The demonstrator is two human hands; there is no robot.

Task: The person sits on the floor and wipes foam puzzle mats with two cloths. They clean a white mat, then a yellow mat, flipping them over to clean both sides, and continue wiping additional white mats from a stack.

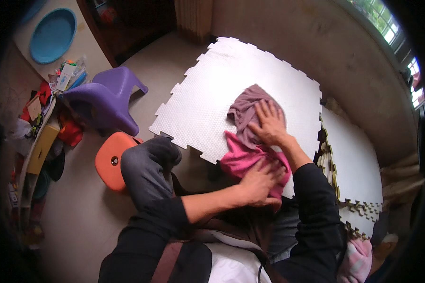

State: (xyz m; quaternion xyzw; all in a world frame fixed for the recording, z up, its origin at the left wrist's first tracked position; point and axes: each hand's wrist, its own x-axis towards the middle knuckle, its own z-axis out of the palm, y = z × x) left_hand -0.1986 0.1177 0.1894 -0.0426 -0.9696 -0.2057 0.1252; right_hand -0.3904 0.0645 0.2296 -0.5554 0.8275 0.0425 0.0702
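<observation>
A white foam mat (205, 95) with interlocking toothed edges lies in front of me. On its right part is a crumpled mauve cloth (249, 100), with my right hand (269, 123) laid flat on it, fingers spread. Nearer to me a pink cloth (237, 155) touches the mauve one and hangs over the mat's near edge. My left hand (262, 182) rests on the pink cloth, fingers apart and slightly blurred. Neither hand shows a closed grip.
At left stand a purple plastic chair (109, 92) and an orange stool (108, 162), near a shelf with assorted toys. A blue basin (53, 35) is at upper left. More foam mats (354, 159) are stacked at right, with a pink-and-white cloth (356, 258) below them.
</observation>
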